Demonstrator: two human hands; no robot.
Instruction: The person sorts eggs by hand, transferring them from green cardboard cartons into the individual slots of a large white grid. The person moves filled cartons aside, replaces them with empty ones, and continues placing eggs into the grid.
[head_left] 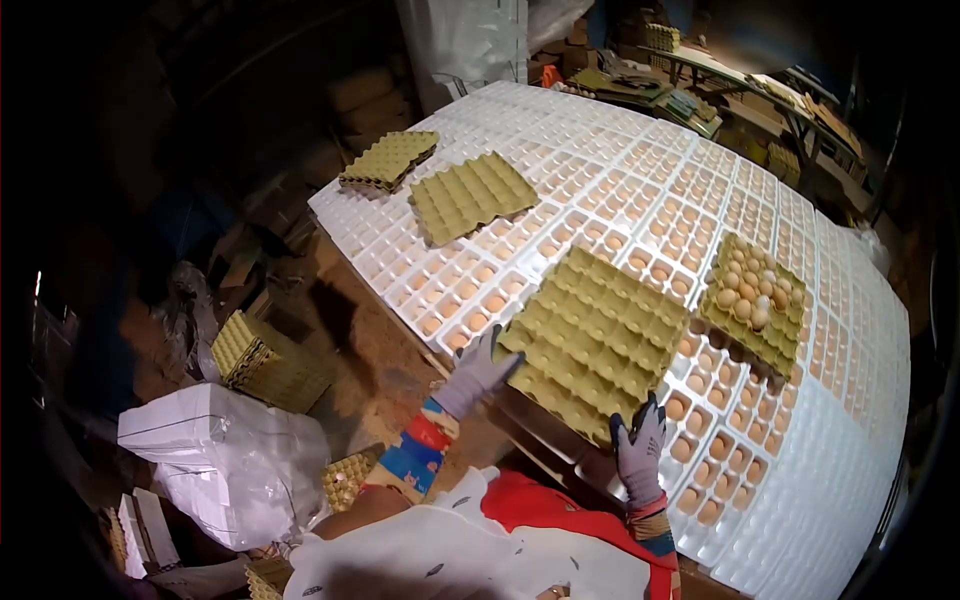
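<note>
A large yellow-green egg tray [600, 335] with bare cups lies at the table's near edge, over white plastic trays [520, 262] of eggs. My left hand [478, 372], in a grey glove with dark fingertips, grips its left corner. At its lower right corner my right hand [639, 450], gloved alike, holds the rim with the fingers bent over it. Right of this tray, another pulp tray [775, 345] carries several loose eggs [750, 285], one or two of them whiter. What lies under the held tray is hidden.
A tilted pulp tray [473, 198] and a small tray stack [390, 160] rest on the table's far left. On the floor at left stand a taller stack [268, 360] and a plastic-wrapped white bundle [220, 460]. A second table [720, 68] is at the back right.
</note>
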